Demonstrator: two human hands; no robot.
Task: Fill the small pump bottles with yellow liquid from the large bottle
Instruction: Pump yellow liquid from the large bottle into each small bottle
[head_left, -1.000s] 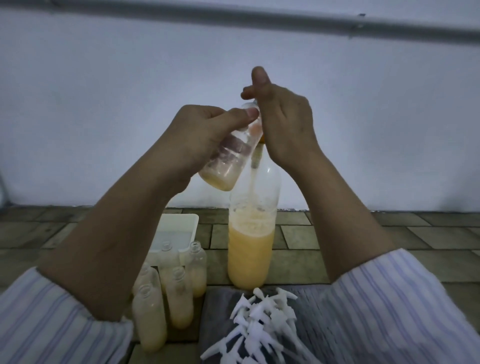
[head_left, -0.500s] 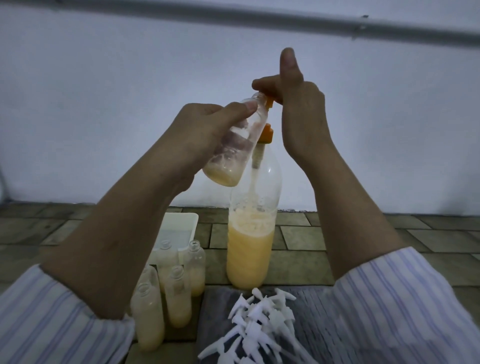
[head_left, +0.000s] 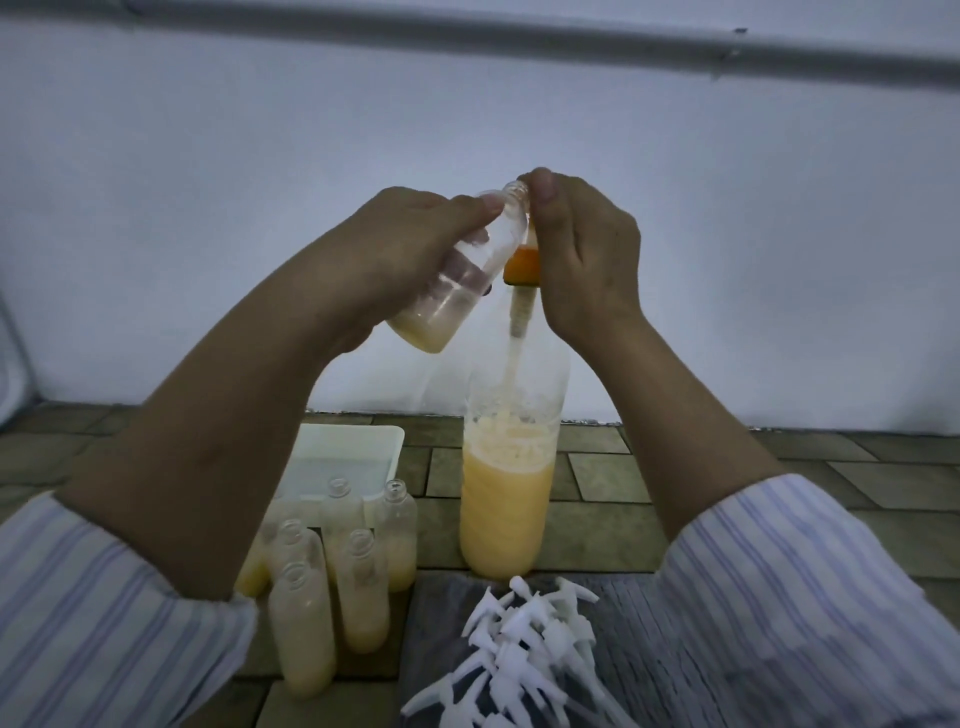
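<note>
right hand (head_left: 582, 260) lowered onto orange pump (head_left: 522, 267) | left hand (head_left: 400, 249) holds clear small bottle (head_left: 457, 280) (tilted)

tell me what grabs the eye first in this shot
Two hands meet at centre: the left hand grips a tilted small bottle with a little yellow liquid at its base, while the right hand works the orange pump atop the large bottle, roughly half full. Below left stands a cluster of filled small bottles; a pile of white pump heads lies below.
</note>
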